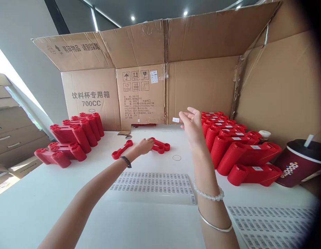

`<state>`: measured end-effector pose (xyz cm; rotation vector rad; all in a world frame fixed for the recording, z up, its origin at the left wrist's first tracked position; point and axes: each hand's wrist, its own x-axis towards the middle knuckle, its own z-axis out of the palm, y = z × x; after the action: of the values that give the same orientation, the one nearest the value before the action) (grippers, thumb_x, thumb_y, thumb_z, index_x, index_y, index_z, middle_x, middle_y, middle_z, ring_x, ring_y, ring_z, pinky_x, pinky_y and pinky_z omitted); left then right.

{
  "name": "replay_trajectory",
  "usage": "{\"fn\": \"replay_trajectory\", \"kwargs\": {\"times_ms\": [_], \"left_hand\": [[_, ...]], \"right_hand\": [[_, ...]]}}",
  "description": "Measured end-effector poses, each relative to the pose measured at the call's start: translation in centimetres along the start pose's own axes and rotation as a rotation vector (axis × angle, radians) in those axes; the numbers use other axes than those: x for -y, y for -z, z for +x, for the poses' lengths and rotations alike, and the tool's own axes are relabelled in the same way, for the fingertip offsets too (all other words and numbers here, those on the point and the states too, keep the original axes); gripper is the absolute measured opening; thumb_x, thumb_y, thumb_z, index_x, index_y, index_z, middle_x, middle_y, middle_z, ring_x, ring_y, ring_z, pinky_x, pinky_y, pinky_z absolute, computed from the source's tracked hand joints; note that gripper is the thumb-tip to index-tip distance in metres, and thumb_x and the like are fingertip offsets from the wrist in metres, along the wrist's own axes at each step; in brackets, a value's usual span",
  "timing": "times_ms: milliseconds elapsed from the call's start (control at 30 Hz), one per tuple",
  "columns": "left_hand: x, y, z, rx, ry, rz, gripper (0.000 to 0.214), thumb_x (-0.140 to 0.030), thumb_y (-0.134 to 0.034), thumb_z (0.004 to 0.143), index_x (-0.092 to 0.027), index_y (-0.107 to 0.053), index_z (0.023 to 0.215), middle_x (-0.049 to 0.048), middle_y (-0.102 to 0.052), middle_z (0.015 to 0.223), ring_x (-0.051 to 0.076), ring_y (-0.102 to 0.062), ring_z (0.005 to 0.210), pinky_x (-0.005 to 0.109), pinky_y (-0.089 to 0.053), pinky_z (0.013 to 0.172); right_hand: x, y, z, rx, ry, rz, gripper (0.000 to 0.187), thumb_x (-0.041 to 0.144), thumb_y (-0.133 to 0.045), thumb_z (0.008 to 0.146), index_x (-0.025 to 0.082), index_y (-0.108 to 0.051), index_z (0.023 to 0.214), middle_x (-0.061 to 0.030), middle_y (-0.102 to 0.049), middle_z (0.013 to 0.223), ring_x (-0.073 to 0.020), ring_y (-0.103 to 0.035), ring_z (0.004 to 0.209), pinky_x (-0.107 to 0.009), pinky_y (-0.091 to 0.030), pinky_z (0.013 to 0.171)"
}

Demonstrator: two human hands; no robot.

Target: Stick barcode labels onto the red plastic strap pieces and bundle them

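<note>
My left hand reaches across the white table and closes on a red plastic cup carrier lying flat near the middle. Another red carrier lies just to its left. My right hand is raised above the table with a small white label sticker pinched at its fingertips, close to the stacks of labelled red carriers on the right. A sheet of barcode labels lies in front of me between my arms.
Stacks of unlabelled red carriers stand at the left. Large open cardboard boxes wall in the back and right. A dark red drink cup with a straw sits at far right. A rubber band and another label sheet lie on the table.
</note>
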<state>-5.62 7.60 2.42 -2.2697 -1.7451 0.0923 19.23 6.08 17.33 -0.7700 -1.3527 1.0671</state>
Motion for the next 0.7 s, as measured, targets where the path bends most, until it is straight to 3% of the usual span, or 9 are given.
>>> {"fn": "replay_trajectory", "kwargs": {"times_ms": [133, 267, 500, 700], "left_hand": [[0.5, -0.8, 1.4, 0.000, -0.066, 0.092, 0.026, -0.004, -0.050, 0.083, -0.014, -0.062, 0.103, 0.0151, -0.059, 0.112, 0.024, -0.052, 0.104, 0.029, -0.037, 0.073], [0.6, -1.3, 1.0, -0.021, -0.126, 0.159, 0.026, 0.000, -0.048, 0.080, -0.015, -0.063, 0.094, 0.0141, -0.061, 0.105, 0.024, -0.049, 0.105, 0.030, -0.035, 0.073], [-0.6, -1.6, -1.8, -0.015, -0.138, 0.196, 0.029, 0.004, -0.042, 0.078, -0.011, -0.061, 0.094, 0.0165, -0.061, 0.095, 0.026, -0.054, 0.094, 0.033, -0.035, 0.072], [-0.2, -1.5, -1.1, 0.013, -0.118, 0.099, 0.032, 0.006, -0.036, 0.080, -0.009, -0.058, 0.098, 0.0158, -0.063, 0.097, 0.023, -0.056, 0.089, 0.031, -0.037, 0.071]], "right_hand": [[0.1, 1.1, 0.6, -0.031, 0.036, -0.008, 0.055, 0.048, -0.057, 0.078, 0.024, -0.038, 0.124, -0.0080, -0.052, 0.120, -0.0180, -0.059, 0.097, -0.034, -0.050, 0.077], [0.2, 1.5, 0.9, -0.069, 0.021, -0.004, 0.052, 0.046, -0.057, 0.078, 0.023, -0.038, 0.122, -0.0073, -0.053, 0.119, -0.0172, -0.060, 0.095, -0.034, -0.049, 0.079], [-1.7, 0.0, 1.6, -0.073, -0.032, -0.049, 0.052, 0.041, -0.056, 0.078, 0.021, -0.036, 0.122, -0.0090, -0.052, 0.115, -0.0174, -0.057, 0.096, -0.032, -0.048, 0.078], [-2.7, -1.3, 1.2, -0.002, -0.069, -0.120, 0.053, 0.043, -0.056, 0.077, 0.020, -0.039, 0.121, -0.0105, -0.051, 0.115, -0.0182, -0.056, 0.093, -0.032, -0.047, 0.077]]}}
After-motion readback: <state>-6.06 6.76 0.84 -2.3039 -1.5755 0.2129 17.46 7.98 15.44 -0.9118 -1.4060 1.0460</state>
